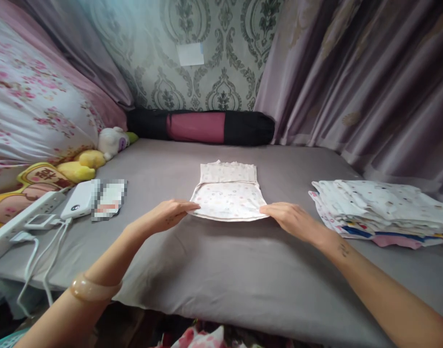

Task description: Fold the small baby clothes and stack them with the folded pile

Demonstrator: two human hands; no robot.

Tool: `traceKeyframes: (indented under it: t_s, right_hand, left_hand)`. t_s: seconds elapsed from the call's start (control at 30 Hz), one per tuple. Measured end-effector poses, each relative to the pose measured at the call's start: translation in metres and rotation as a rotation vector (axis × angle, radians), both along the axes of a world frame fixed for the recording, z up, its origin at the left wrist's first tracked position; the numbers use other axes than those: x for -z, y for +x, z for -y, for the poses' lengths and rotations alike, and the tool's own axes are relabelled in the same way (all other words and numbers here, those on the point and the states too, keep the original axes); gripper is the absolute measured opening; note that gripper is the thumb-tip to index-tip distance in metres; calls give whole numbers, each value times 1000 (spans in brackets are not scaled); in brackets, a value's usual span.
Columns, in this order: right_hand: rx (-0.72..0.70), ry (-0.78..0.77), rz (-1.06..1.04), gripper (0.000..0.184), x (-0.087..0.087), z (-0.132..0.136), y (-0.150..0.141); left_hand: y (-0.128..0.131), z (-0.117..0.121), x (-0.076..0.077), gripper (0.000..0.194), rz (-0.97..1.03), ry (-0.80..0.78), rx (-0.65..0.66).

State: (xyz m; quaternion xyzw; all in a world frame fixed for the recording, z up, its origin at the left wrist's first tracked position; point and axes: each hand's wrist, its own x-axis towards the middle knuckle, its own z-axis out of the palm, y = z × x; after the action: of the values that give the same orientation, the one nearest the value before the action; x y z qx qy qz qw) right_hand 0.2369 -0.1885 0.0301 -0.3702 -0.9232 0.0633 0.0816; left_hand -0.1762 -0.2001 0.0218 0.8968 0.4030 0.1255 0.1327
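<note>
A small white patterned garment (227, 193) lies half folded in the middle of the grey bed sheet (221, 270). My left hand (172, 212) grips its near left corner, fingers pinched on the fabric. My right hand (286, 216) holds the near right corner the same way, palm down. The near edge of the cloth is lifted slightly between both hands. A pale bangle (94, 287) sits on my left wrist.
A stack of folded patterned clothes (384, 210) lies at the right. At the left are a white power bank (78, 203), a phone (108, 198), a power strip (18, 220) with cables, and plush toys (94, 154). A black-and-pink bolster (201, 126) lies along the wall; curtains hang right.
</note>
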Motion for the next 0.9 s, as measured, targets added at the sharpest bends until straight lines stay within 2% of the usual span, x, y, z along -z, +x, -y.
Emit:
traceKeyframes:
  t_s: [0.1, 0.17, 0.33, 0.6, 0.73, 0.9]
  right_hand:
    - [7, -67, -34, 47, 4, -3, 2]
    - [51, -102, -90, 45, 6, -13, 1]
    - [319, -88, -246, 35, 7, -46, -9]
    - [674, -28, -195, 29, 15, -103, -30]
    - [793, -50, -196, 27, 23, -133, -40]
    - [915, -102, -194, 31, 30, -157, -52]
  left_hand:
    - [0, 0, 3, 40, 7, -72, -30]
    - [4, -9, 3, 39, 29, -88, -107]
    - [23, -44, 1, 39, 149, -62, -414]
    - [54, -101, 6, 30, 199, -44, -820]
    - [62, -127, 12, 26, 170, -68, -933]
    - [72, -150, 14, 26, 138, -85, -995]
